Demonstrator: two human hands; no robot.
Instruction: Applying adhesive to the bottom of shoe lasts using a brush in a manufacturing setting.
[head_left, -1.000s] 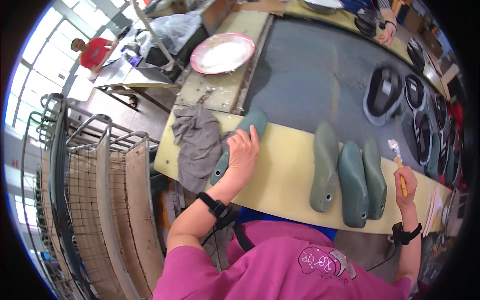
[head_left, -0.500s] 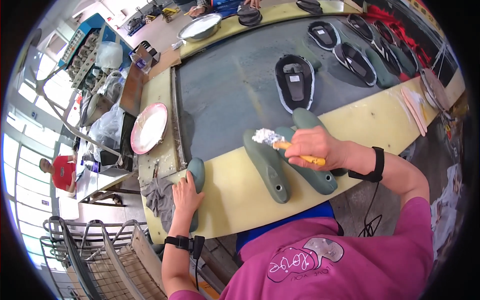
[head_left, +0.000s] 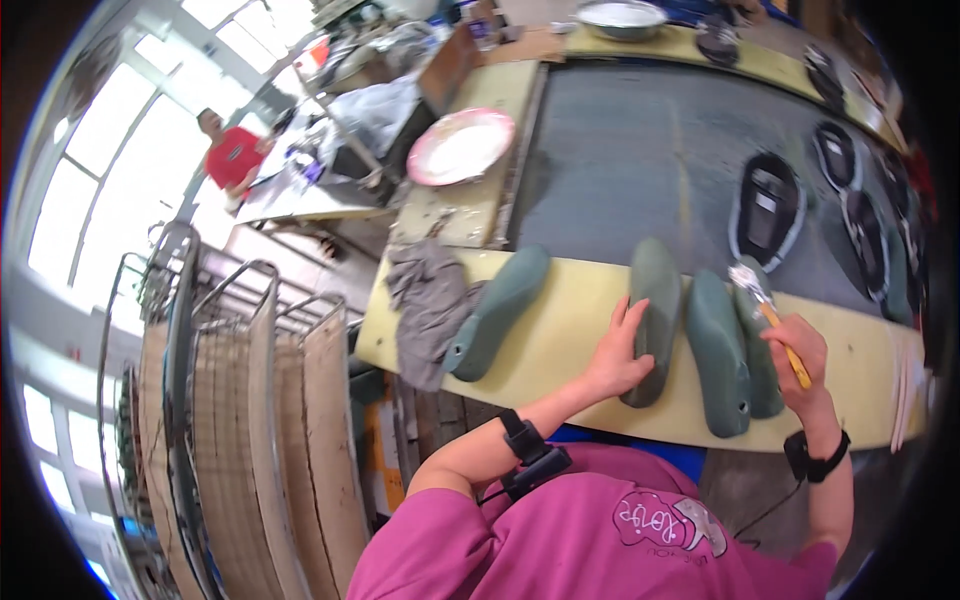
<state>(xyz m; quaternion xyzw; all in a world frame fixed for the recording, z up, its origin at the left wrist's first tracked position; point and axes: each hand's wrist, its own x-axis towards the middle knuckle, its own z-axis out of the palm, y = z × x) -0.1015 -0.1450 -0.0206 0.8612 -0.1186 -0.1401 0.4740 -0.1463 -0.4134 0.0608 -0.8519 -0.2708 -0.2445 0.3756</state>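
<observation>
A grey rag (head_left: 428, 305) lay at the left of the yellow bench (head_left: 560, 330), next to one green shoe last (head_left: 497, 312). The left hand (head_left: 620, 352) lay flat and open on a second last (head_left: 651, 315), which looked hard, smooth and a bit heavy, best held around its middle. The right hand (head_left: 800, 355) was closed around a yellow-handled brush (head_left: 768, 318) over two more lasts (head_left: 716, 350); no labels showed.

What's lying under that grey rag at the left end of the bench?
The grey rag lies on the yellow bench edge, and its right side overlaps the lone green shoe form. Whatever else sits beneath it is covered.
</observation>
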